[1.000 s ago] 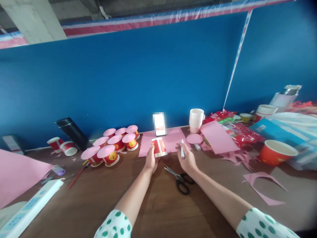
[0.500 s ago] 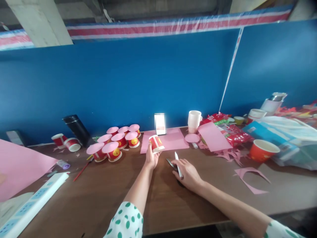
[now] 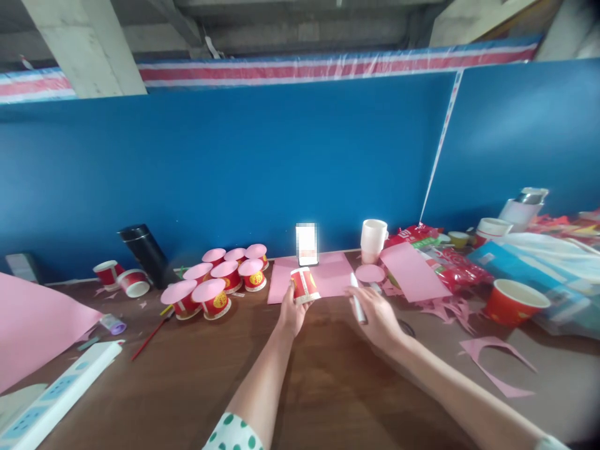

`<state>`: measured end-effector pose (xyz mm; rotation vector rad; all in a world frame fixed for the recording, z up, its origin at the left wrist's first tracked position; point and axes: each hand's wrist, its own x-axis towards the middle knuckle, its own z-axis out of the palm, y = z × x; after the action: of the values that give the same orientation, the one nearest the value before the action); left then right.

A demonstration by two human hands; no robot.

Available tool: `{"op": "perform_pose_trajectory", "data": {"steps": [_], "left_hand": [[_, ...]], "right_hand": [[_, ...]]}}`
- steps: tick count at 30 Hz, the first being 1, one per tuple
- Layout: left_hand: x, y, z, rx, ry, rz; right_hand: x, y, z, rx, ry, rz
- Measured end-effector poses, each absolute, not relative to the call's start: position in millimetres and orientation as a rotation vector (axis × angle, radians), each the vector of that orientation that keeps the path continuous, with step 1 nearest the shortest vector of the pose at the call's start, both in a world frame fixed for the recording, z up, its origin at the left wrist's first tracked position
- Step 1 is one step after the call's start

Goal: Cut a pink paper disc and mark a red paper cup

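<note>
My left hand (image 3: 294, 314) holds a red-and-white paper cup (image 3: 304, 286), wider end down, just above the table. My right hand (image 3: 375, 315) is closed around a slim white pen (image 3: 359, 303), its upper end pointing up and away from me. A gap separates the pen from the cup. Behind the right wrist shows a dark loop (image 3: 407, 327), likely a scissors handle; the rest is hidden. Left of the cup stand several upturned red cups (image 3: 226, 278) topped with pink paper discs (image 3: 209, 289). A loose pink disc (image 3: 370, 274) lies beyond my right hand.
A lit phone (image 3: 307, 244) stands behind pink paper (image 3: 330, 275). Left are a black bottle (image 3: 146, 255), tipped cups (image 3: 134, 283), a paintbrush (image 3: 150, 339) and a power strip (image 3: 60, 390). Right are stacked white cups (image 3: 374, 240), paper scraps (image 3: 499, 369), an orange cup (image 3: 515, 303) and bags.
My right hand has shifted right with the pen, and the scissors have gone from its fingers' left side to behind the wrist. The left hand still holds the cup. The view tilts slightly up.
</note>
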<state>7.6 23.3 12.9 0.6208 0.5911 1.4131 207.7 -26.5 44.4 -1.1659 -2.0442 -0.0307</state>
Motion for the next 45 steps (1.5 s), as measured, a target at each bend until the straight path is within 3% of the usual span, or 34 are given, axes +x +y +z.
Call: {"op": "perform_pose_trajectory", "data": {"steps": [8,18,45], "left_hand": [[10,26,7,0.712,0.585,1.423],[13,27,11,0.690,0.685,1.461],[22,18,19,0.918,0.836,1.485]], "right_hand": [[166,-30,35,-0.775,-1.944,0.152],[165,-33,33,-0.925,-1.711,0.410],[167,-30,34,-0.911,-1.823,0.364]]}}
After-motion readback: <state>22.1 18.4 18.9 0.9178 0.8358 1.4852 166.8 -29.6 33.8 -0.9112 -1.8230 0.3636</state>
